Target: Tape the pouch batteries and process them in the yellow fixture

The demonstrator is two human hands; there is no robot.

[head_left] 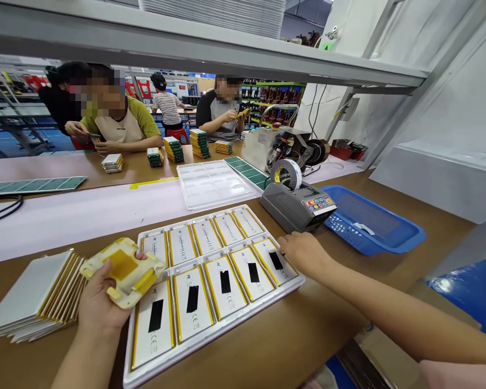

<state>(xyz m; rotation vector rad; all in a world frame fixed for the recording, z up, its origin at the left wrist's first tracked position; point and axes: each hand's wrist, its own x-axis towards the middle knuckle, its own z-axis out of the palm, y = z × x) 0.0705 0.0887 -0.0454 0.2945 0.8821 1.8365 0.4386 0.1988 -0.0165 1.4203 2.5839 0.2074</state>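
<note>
Across the lower centre, a white tray (227, 319) holds ten pouch batteries (190, 326), the left hand (100, 300) clasping a cream fixture (123, 266), the right hand (302, 252) curled, its hold unclear.

The left hand (101, 302) grips a cream fixture (125, 266) with an amber square; the right hand (303, 252) is at the right end of a white tray (235, 316) holding flat cells (206, 236); black strips (193, 299) mark the near row; beyond sits a tape dispenser (295, 209).
</note>
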